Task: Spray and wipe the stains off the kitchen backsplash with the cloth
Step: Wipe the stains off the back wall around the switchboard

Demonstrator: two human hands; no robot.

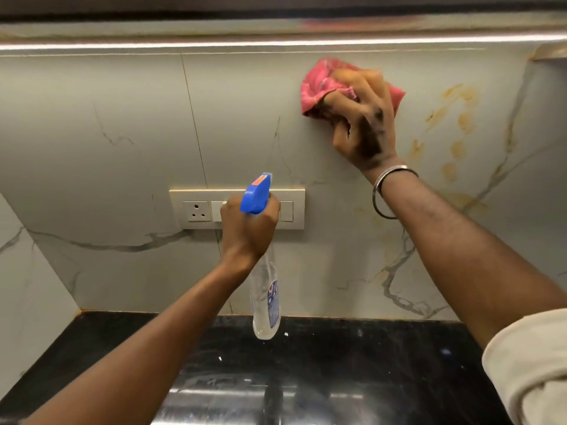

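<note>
My right hand (362,118) presses a bunched pink cloth (316,87) flat against the marble backsplash (122,102), high up and right of centre. Yellow-orange stains (457,127) streak the backsplash just to the right of that hand, with fainter ones below them. Lower and further left, my left hand (248,231) grips the neck of a clear spray bottle (265,302) with a blue trigger head (256,194); the nozzle points at the wall.
A cream switch plate with a socket (196,210) sits on the wall right behind the spray head. A black countertop (337,363) runs below. A side wall (27,286) closes the left, and a lit cabinet underside (276,41) runs overhead.
</note>
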